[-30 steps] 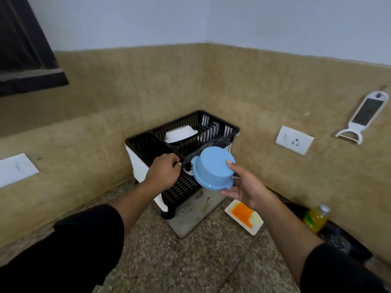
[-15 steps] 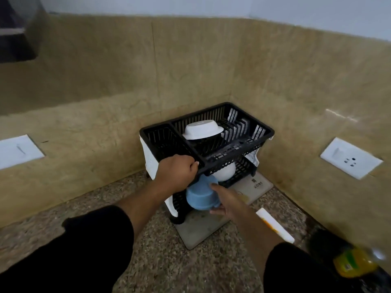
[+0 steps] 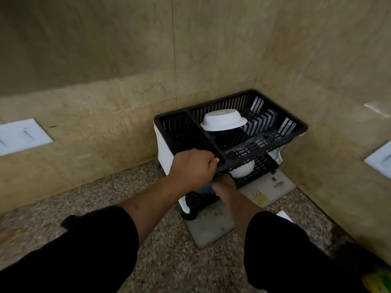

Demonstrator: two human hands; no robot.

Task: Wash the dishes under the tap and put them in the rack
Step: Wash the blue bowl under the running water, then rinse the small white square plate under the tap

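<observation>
With left hand (image 3: 193,168), gripped the front rim of the upper tier of the rack (image 3: 275,142), fingers curled over the edge. With right hand (image 3: 225,183), at about 4 o'clock from the left one, reached under that tier; could not see its fingers behind the left hand and the rim, so could not tell how far open or what held. Saw only a dark sliver of the blue cup (image 3: 203,190) between the two wrists, at the near end of the lower tier.

Judged it best to hold the rack steady with the left grip, to slide the cup in low, to keep it clear of the lower white bowl (image 3: 243,170) at 2 o'clock, and to let go only once seated flat on the grid.

Noted black plastic with slotted walls and white side panels. Noted a smooth, wide-rimmed upper white bowl (image 3: 223,121), upside down, at 1 o'clock. Noted a pale flat drip mat (image 3: 211,231) beneath, a speckled stone counter (image 3: 158,250), and matt beige wall tiles (image 3: 211,49).
</observation>
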